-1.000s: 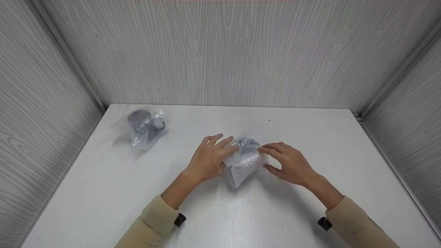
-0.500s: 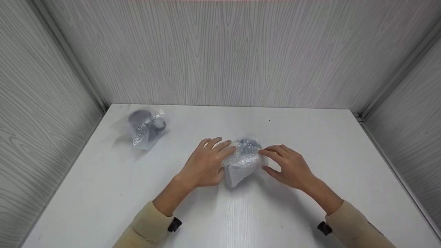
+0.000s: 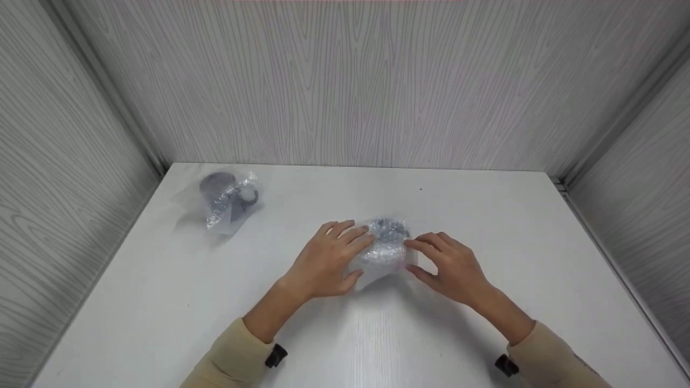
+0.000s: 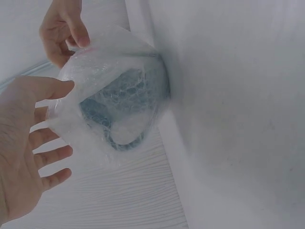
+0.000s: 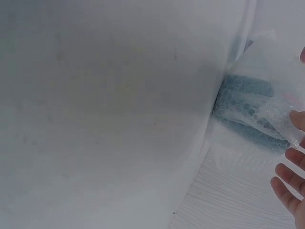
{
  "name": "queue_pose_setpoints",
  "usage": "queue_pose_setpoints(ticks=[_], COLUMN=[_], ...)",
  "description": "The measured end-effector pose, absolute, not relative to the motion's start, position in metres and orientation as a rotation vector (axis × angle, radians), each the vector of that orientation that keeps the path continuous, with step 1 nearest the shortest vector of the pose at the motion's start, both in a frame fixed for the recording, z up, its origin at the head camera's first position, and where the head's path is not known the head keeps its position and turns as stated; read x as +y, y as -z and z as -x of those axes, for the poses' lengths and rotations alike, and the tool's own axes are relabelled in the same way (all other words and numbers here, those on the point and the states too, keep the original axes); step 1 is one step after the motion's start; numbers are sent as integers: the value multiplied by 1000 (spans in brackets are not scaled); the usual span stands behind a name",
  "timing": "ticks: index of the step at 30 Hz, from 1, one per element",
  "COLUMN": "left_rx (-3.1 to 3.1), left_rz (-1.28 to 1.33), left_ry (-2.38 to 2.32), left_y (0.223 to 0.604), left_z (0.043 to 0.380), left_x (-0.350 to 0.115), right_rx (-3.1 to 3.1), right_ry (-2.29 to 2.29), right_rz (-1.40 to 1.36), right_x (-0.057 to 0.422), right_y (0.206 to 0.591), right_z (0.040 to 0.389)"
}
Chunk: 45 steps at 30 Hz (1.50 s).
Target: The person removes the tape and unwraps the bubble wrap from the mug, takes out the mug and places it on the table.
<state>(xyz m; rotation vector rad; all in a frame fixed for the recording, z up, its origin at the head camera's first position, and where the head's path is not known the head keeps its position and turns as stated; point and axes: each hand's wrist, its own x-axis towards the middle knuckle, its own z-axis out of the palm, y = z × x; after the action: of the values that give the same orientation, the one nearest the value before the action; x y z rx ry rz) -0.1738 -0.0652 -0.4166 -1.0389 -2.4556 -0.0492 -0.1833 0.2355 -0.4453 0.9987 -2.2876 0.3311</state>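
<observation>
A dark mug in a bubble wrap bag [image 3: 384, 253] stands on the table between my two hands. Its handle shows through the wrap in the left wrist view, where the mug [image 4: 126, 90] looks bluish. My left hand [image 3: 326, 261] is at the bag's left side, fingers spread and loosely straight, fingertips at the wrap. From the right, my right hand [image 3: 450, 267] pinches the bag's upper edge between thumb and forefinger. In the right wrist view only part of my right hand [image 5: 293, 176] shows, beside the wrapped mug [image 5: 250, 112].
Another dark mug in a bubble wrap bag [image 3: 229, 202] lies at the back left of the white table [image 3: 485, 210]. Wood-grain panels [image 3: 345, 81] enclose the table at the back and both sides.
The bag's pointed front flap has flattened and no longer sticks out toward me. My left hand first drew back slightly, then came forward over the bag's left side; my right hand shifted slightly nearer me.
</observation>
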Motion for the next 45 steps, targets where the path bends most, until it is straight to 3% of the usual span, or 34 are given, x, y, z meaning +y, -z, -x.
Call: queue_pose_setpoints(ticks=[24, 38, 45], left_rx=[-2552, -2563, -2550], left_rz=[1039, 1041, 1037], left_ry=[157, 188, 184], left_y=[423, 426, 427], left_z=[186, 188, 187], left_x=[-57, -56, -57], right_rx=[-2265, -2284, -2486], right_ry=[-349, -449, -745], right_rz=[-942, -849, -611], right_x=[232, 232, 227], right_y=[449, 445, 441], right_z=[175, 152, 130])
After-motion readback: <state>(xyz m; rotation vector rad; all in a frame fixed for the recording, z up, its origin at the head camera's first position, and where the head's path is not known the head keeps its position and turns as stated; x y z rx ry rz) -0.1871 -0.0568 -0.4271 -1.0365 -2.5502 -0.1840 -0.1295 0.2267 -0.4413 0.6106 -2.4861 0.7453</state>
